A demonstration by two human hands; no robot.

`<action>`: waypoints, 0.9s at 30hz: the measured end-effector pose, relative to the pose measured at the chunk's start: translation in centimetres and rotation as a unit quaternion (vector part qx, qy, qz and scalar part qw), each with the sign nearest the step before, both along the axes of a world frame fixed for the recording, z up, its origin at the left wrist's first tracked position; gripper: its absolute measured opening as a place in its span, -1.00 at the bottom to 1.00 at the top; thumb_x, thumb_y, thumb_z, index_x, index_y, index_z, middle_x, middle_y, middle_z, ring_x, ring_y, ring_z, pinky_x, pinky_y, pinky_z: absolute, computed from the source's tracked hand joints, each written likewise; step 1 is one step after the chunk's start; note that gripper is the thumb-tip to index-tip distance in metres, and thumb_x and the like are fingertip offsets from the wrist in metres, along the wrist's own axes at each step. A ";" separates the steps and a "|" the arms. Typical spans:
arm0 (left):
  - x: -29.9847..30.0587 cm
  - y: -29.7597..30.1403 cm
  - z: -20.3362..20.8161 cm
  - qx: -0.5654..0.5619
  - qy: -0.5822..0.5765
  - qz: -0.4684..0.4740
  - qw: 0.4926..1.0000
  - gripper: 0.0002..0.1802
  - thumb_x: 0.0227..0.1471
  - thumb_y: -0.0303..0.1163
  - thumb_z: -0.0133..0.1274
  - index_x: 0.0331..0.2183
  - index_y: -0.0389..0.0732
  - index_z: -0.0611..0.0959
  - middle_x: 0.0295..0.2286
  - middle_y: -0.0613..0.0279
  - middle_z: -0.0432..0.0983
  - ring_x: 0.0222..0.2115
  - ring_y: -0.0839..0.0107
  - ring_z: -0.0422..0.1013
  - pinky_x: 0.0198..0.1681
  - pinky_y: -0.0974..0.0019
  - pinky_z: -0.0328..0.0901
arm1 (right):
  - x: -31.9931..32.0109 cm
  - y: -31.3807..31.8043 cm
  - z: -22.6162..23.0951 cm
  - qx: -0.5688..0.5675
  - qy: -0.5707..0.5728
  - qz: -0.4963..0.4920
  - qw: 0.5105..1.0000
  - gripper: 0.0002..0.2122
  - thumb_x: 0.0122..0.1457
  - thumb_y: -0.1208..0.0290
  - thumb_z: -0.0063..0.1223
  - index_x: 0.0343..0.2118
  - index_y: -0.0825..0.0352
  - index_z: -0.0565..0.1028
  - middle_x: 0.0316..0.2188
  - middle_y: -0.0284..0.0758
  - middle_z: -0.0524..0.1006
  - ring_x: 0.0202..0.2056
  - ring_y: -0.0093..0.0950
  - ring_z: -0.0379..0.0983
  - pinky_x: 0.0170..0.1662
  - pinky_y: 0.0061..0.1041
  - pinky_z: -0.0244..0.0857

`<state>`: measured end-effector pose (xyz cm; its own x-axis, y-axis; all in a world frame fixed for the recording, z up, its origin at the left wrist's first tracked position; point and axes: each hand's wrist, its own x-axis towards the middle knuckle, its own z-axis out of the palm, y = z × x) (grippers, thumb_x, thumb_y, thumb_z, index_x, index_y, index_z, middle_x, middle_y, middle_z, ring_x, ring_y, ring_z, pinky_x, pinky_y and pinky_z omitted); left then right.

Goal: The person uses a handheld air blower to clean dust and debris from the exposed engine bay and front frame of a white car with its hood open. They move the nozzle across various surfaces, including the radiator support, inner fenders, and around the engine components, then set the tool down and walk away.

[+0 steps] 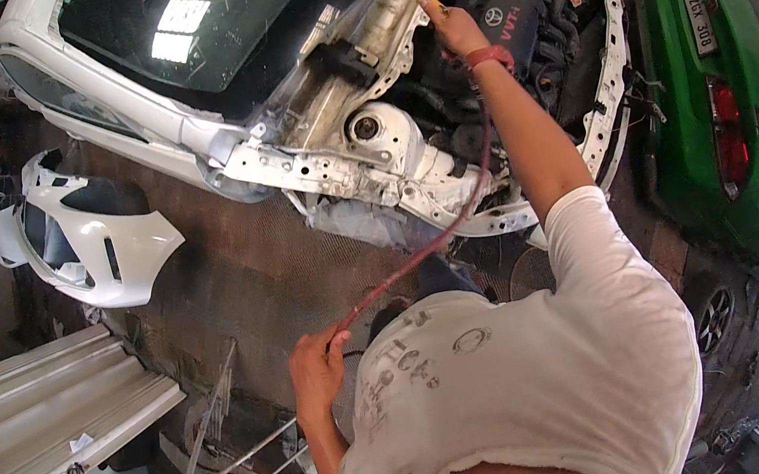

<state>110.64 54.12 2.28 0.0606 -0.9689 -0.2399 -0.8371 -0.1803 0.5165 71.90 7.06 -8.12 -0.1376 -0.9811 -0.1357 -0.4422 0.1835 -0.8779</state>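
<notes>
My right arm reaches over the bare engine bay of a white car [317,172]. My right hand [457,32] is closed near the panel below the windshield, and a small yellowish piece shows by its fingers. Most of what it grips is hidden. A red band [490,56] circles that wrist. From there a red hose [405,267] runs down over the front edge of the bay to my left hand [318,374]. That hand is wrapped around the hose, low in front of my body. A dark engine cover [498,18] lies beside my right hand.
A detached white bumper [95,236] stands on the floor at left. Nearer are a pale ridged panel [45,413] and a metal stand [246,458]. A green car [701,129] is close on the right. The white car's exposed front frame [616,109] curves around the engine bay.
</notes>
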 end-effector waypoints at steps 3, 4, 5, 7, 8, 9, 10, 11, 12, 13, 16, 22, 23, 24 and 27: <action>1.5 0.9 -0.7 -0.004 0.004 0.008 1.000 -0.63 0.28 -0.06 0.17 -0.14 -0.15 0.82 -0.36 0.04 0.71 -0.38 -0.08 0.51 -0.20 -0.01 0.40 | 3.7 4.0 -0.1 0.076 -0.051 0.049 0.995 -0.20 0.32 -0.39 -0.05 -0.35 0.55 0.56 -0.58 -0.10 0.57 -0.66 -0.29 0.55 -0.47 -0.25 0.45; 2.1 1.2 -0.9 -0.015 0.014 0.010 1.000 -0.62 0.29 -0.06 0.16 -0.14 -0.15 0.82 -0.35 0.04 0.72 -0.37 -0.09 0.52 -0.19 -0.02 0.40 | 4.8 4.9 0.0 0.046 -0.054 0.033 0.997 -0.21 0.33 -0.37 -0.05 -0.34 0.55 0.57 -0.60 -0.11 0.57 -0.67 -0.29 0.55 -0.48 -0.26 0.44; 2.8 1.5 -1.1 0.010 -0.011 0.017 1.000 -0.62 0.28 -0.05 0.16 -0.14 -0.15 0.82 -0.33 0.04 0.72 -0.35 -0.09 0.53 -0.18 -0.02 0.40 | 5.8 5.9 0.2 0.021 -0.057 0.015 0.998 -0.23 0.34 -0.35 -0.04 -0.33 0.55 0.57 -0.61 -0.12 0.57 -0.68 -0.29 0.54 -0.49 -0.26 0.44; 4.0 2.6 -1.7 0.059 -0.064 0.032 0.996 -0.62 0.28 -0.04 0.16 -0.13 -0.14 0.82 -0.31 0.04 0.72 -0.32 -0.09 0.54 -0.17 -0.02 0.41 | 7.6 7.8 0.6 -0.029 -0.057 -0.016 0.998 -0.25 0.36 -0.31 -0.03 -0.31 0.55 0.58 -0.65 -0.14 0.56 -0.69 -0.29 0.53 -0.50 -0.27 0.43; 4.6 3.2 -2.0 0.054 -0.058 0.031 0.996 -0.61 0.28 -0.03 0.16 -0.12 -0.13 0.82 -0.31 0.01 0.71 -0.30 -0.09 0.55 -0.17 -0.02 0.41 | 8.6 8.6 0.8 0.012 -0.053 0.038 0.998 -0.29 0.37 -0.28 -0.01 -0.31 0.52 0.59 -0.65 -0.15 0.56 -0.71 -0.31 0.52 -0.53 -0.28 0.41; 5.4 3.8 -2.3 0.055 -0.057 0.030 0.996 -0.59 0.28 -0.02 0.17 -0.11 -0.13 0.81 -0.31 -0.02 0.70 -0.28 -0.09 0.55 -0.17 -0.03 0.41 | 9.6 9.9 1.0 0.028 -0.068 0.119 0.990 -0.28 0.37 -0.29 -0.01 -0.33 0.52 0.58 -0.68 -0.15 0.54 -0.71 -0.30 0.52 -0.53 -0.28 0.42; 6.2 4.4 -2.5 0.048 -0.057 0.027 0.997 -0.58 0.28 0.00 0.17 -0.10 -0.13 0.81 -0.31 -0.04 0.69 -0.26 -0.10 0.56 -0.18 -0.03 0.42 | 11.0 11.3 1.1 0.027 -0.066 0.131 0.989 -0.28 0.36 -0.30 -0.01 -0.33 0.52 0.58 -0.69 -0.17 0.53 -0.71 -0.31 0.51 -0.53 -0.29 0.41; 7.0 4.9 -2.9 0.046 -0.050 0.024 0.997 -0.59 0.28 0.00 0.16 -0.11 -0.12 0.81 -0.30 -0.01 0.70 -0.26 -0.09 0.56 -0.17 -0.03 0.42 | 12.5 12.5 1.3 0.022 -0.063 0.144 0.987 -0.27 0.35 -0.31 -0.01 -0.34 0.51 0.59 -0.71 -0.19 0.52 -0.72 -0.33 0.50 -0.54 -0.29 0.40; 7.6 5.3 -3.4 0.035 -0.042 0.017 0.998 -0.59 0.28 0.00 0.16 -0.11 -0.11 0.82 -0.29 0.02 0.71 -0.26 -0.07 0.56 -0.16 -0.02 0.42 | 13.9 13.8 1.6 0.000 -0.041 0.142 0.989 -0.26 0.35 -0.32 -0.01 -0.35 0.52 0.58 -0.72 -0.19 0.50 -0.71 -0.33 0.50 -0.52 -0.28 0.41; 8.4 5.7 -3.9 0.028 -0.035 0.009 0.999 -0.60 0.27 0.00 0.16 -0.12 -0.10 0.82 -0.29 0.05 0.72 -0.25 -0.06 0.57 -0.15 -0.02 0.42 | 15.3 14.9 1.8 -0.018 -0.016 0.137 0.990 -0.25 0.34 -0.33 -0.02 -0.36 0.53 0.58 -0.73 -0.19 0.48 -0.70 -0.34 0.50 -0.50 -0.26 0.42; 10.7 7.2 -4.8 0.024 -0.018 -0.017 0.999 -0.60 0.28 0.00 0.15 -0.11 -0.08 0.83 -0.27 0.05 0.72 -0.24 -0.06 0.56 -0.15 -0.03 0.42 | 18.5 17.8 2.2 0.029 0.058 0.212 0.975 -0.25 0.35 -0.33 -0.06 -0.29 0.52 0.64 -0.59 0.03 0.60 -0.55 -0.11 0.62 -0.26 -0.12 0.49; 16.5 12.0 -5.9 -0.005 -0.005 0.000 1.000 -0.62 0.28 -0.01 0.15 -0.11 -0.04 0.83 -0.28 0.03 0.72 -0.24 -0.08 0.56 -0.14 -0.03 0.42 | 23.3 22.6 1.8 0.121 0.056 0.194 0.972 -0.25 0.35 -0.34 -0.06 -0.26 0.51 0.62 -0.41 0.08 0.66 -0.28 0.03 0.66 -0.14 -0.09 0.48; 17.5 12.9 -6.2 -0.019 -0.004 0.010 1.000 -0.62 0.28 -0.01 0.15 -0.11 -0.05 0.83 -0.28 0.03 0.72 -0.24 -0.08 0.56 -0.14 -0.04 0.42 | 24.6 23.7 1.3 -0.024 0.139 0.094 0.986 -0.25 0.36 -0.33 -0.06 -0.20 0.51 0.63 -0.34 0.16 0.67 -0.21 0.12 0.65 -0.10 -0.07 0.49; 18.5 13.8 -6.7 -0.032 -0.002 0.020 0.999 -0.62 0.28 -0.01 0.15 -0.11 -0.05 0.83 -0.29 0.03 0.72 -0.23 -0.08 0.56 -0.14 -0.04 0.42 | 24.8 24.1 1.3 -0.038 0.145 0.056 0.987 -0.25 0.36 -0.32 -0.07 -0.16 0.52 0.63 -0.31 0.18 0.66 -0.17 0.12 0.64 -0.06 -0.07 0.48; 21.8 16.3 -7.6 -0.026 0.016 0.036 0.999 -0.63 0.28 -0.02 0.15 -0.10 -0.05 0.82 -0.29 0.02 0.72 -0.22 -0.08 0.56 -0.13 -0.06 0.41 | 25.4 25.8 1.2 -0.038 0.156 0.039 0.986 -0.27 0.38 -0.29 -0.07 -0.09 0.51 0.64 -0.24 0.22 0.65 -0.10 0.13 0.62 -0.02 -0.04 0.46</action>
<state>132.47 70.41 -5.37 0.1235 -0.9735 -0.1926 -0.8061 -0.2116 0.5527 97.28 32.88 -6.91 -0.0842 -0.9961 -0.0253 -0.7028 0.0774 -0.7072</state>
